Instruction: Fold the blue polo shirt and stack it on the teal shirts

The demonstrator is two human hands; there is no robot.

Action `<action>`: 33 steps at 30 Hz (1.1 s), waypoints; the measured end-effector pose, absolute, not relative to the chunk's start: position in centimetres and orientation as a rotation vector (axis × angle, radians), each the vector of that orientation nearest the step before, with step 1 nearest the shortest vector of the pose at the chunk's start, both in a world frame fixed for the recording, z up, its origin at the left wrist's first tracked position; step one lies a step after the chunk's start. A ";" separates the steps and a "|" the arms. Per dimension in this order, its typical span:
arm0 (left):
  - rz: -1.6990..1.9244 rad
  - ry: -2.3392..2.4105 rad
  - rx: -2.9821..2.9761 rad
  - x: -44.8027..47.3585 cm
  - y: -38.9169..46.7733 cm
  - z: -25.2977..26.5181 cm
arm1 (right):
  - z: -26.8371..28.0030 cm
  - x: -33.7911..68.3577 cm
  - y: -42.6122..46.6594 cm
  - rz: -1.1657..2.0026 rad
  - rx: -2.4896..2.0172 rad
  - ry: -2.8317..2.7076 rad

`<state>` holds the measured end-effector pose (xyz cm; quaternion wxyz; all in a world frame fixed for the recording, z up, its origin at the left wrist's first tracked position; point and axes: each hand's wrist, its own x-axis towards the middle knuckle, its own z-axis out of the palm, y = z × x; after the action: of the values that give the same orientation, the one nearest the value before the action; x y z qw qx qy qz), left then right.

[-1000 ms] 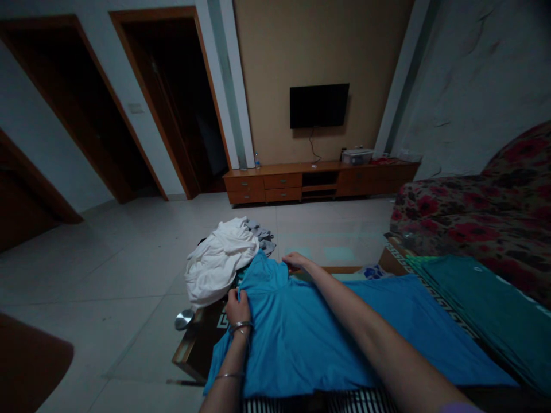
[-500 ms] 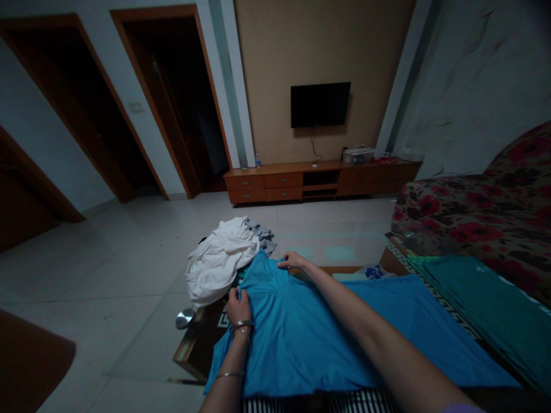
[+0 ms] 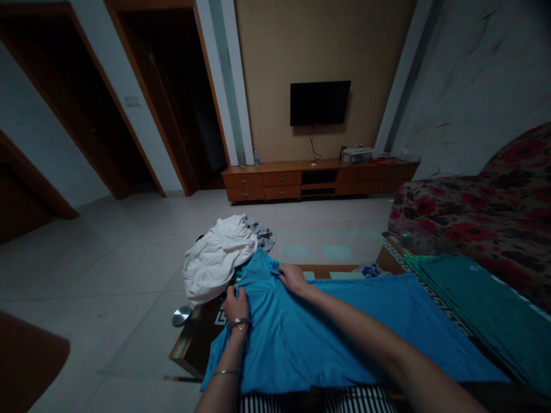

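A blue shirt lies spread across the low glass-topped table in front of me, its narrower end toward the left. My left hand, with bangles on the wrist, pinches the shirt's edge near the left end. On the far edge, my right hand is closed on a bunched bit of the same cloth. Just beyond my left hand lies a heap with a white garment on top and grey clothing behind it. The shirt's near edge hangs close to my striped clothing.
Green folded garments lie on the table's right side, by a floral-covered sofa. A round metal cap sits at the table's left corner. Across the floor stand a wooden TV cabinet and a wall-mounted television.
My right hand has drawn slightly nearer, and the far edge of the blue shirt is now gathered in its fingers. My left hand keeps its pinch. The view has shifted a little.
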<state>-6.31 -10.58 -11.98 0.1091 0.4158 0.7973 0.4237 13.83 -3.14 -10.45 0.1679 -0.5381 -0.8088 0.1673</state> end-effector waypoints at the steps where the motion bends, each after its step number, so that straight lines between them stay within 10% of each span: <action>1: 1.249 2.345 1.227 -6.3 -10.6 -12.0 | -10.4 13.8 -3.0 0.458 -1.555 -2.290; 33: 1.161 2.342 1.235 -6.4 -10.6 -11.9 | -10.5 11.4 0.0 0.559 -1.820 -1.978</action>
<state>-6.36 -10.58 -11.94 0.1251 0.4238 0.8037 0.3985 11.36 0.04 -10.49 0.1969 -0.6500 -0.7063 0.1997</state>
